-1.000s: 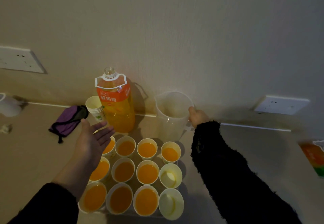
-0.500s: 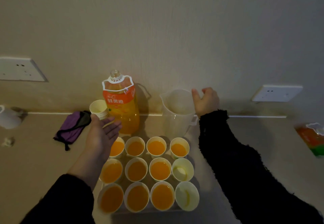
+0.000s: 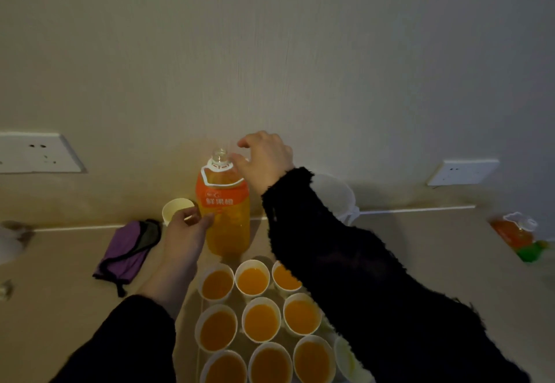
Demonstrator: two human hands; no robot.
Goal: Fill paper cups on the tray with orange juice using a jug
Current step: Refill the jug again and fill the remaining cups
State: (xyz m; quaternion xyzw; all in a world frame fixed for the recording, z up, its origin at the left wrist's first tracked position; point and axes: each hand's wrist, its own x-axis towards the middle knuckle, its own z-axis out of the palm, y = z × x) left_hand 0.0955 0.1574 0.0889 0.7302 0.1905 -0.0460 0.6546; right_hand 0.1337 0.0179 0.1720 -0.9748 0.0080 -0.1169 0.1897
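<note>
Sleeve [image 3: 345,262] hides jug [image 3: 339,193]; left hand [image 3: 186,228] flat against bottle [image 3: 225,226], right hand [image 3: 265,162] curled near neck, grip unclear.

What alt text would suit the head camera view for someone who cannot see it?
A person's bare hands meet an uncapped orange juice bottle: the left grip touches its side, the right grip curls beside its neck. In front stand paper cups, most holding juice; a clear jug is partly hidden behind the right sleeve.
</note>
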